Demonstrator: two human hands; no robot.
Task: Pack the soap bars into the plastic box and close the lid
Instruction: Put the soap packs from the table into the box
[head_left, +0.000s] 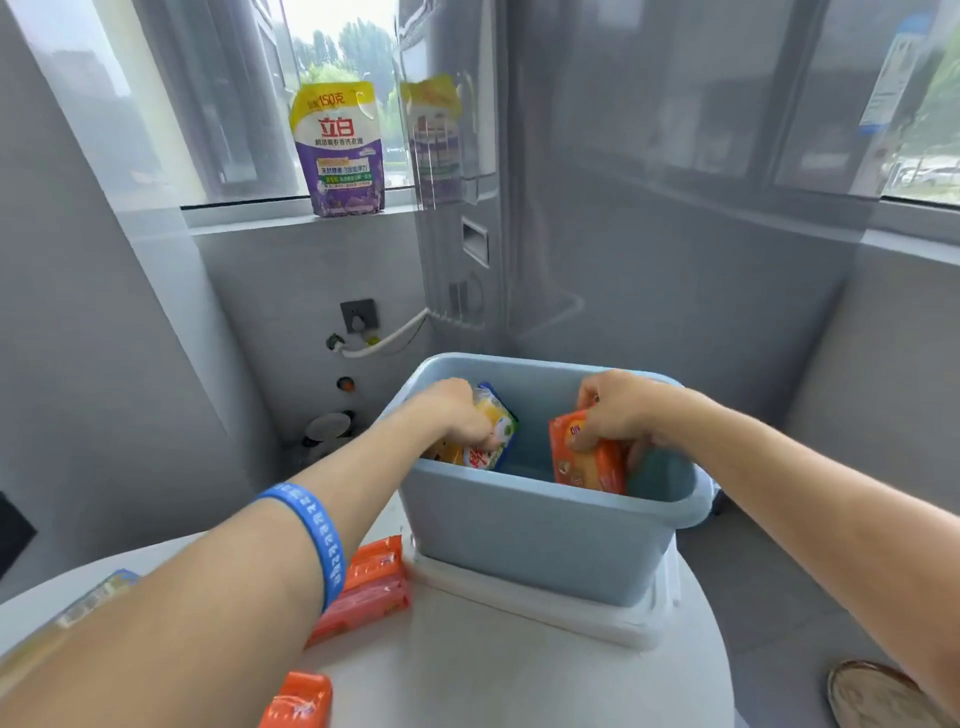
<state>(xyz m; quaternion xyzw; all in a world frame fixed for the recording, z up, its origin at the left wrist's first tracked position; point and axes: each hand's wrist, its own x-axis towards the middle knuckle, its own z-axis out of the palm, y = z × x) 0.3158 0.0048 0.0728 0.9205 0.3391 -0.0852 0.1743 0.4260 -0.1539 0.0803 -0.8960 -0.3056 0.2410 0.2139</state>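
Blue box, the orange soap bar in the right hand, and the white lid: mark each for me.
blue box (524, 535), head view, bare front wall.
orange soap bar (584, 462), head view, wrapper face below the right hand (618, 410).
white lid (550, 605), head view, rim under the box.

— Where did your one camera sit?

— On your head. It looked forward and down over both of your forearms, so they ran in from the bottom corners toward the middle of the frame.

— How near was it?

— Close. The plastic box (540, 540) on the white worktop (519, 670) filled the lower centre, within your arms' reach. The wide lens bent the walls and the window sill (291, 213) outward at the edges.

— Did another view share any of that?

— You had only this single view, so nothing overlapped.
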